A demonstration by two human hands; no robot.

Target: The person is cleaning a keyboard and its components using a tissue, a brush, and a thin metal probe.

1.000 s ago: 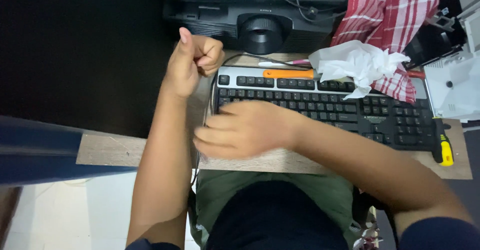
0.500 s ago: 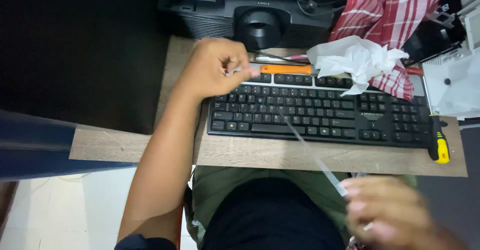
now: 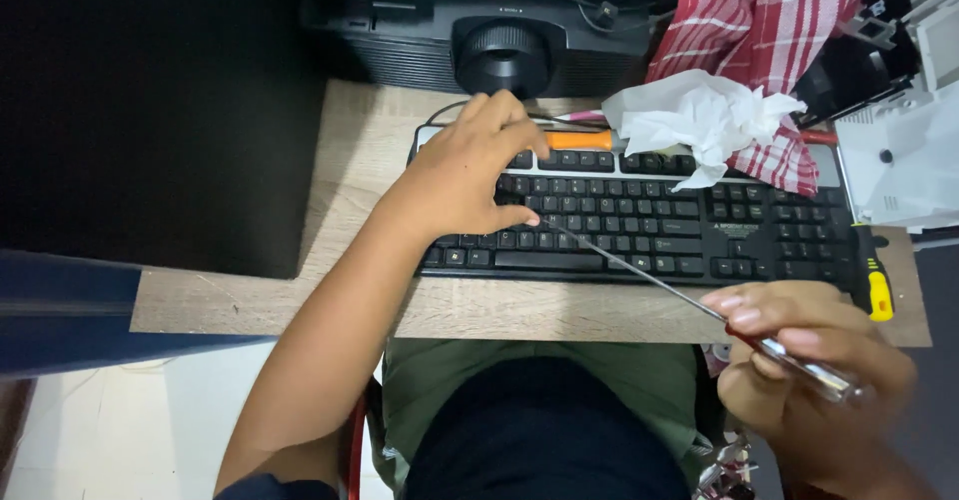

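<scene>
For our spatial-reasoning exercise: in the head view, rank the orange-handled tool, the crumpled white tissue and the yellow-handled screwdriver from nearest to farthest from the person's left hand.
From the left hand:
1. Orange-handled tool, beside the fingertips, at the keyboard's top edge.
2. Crumpled white tissue, further right, behind the keyboard.
3. Yellow-handled screwdriver, at the keyboard's far right end.

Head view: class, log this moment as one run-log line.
left hand: resting on keyboard | right hand: holding screwdriver | tip: at keys, by left thumb

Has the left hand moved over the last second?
Yes. The left hand came down from beside the keyboard's top-left corner onto its left keys.
</scene>
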